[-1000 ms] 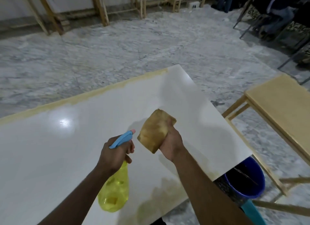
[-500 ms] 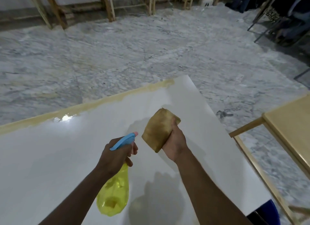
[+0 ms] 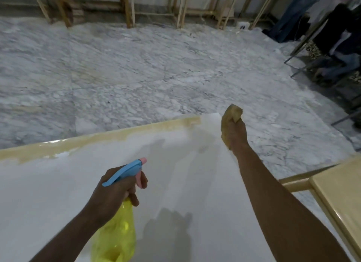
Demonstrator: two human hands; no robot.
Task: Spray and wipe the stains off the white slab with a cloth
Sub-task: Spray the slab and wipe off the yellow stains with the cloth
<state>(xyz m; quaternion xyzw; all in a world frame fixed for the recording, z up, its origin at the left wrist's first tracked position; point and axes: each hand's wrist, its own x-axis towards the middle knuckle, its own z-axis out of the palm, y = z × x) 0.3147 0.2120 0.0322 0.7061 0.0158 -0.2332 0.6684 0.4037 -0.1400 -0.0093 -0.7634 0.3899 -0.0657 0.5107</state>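
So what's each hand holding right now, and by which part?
Left hand grips the yellow plastic spray bottle at its neck, under the blue trigger head. Right hand clutches the bunched tan cloth around its middle.

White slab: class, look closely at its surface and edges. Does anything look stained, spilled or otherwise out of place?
Yes. A yellowish-brown stain band runs along the far edge of the white slab, ragged where it meets the clean white. It stops short of the far corner, where the right hand holds a cloth.
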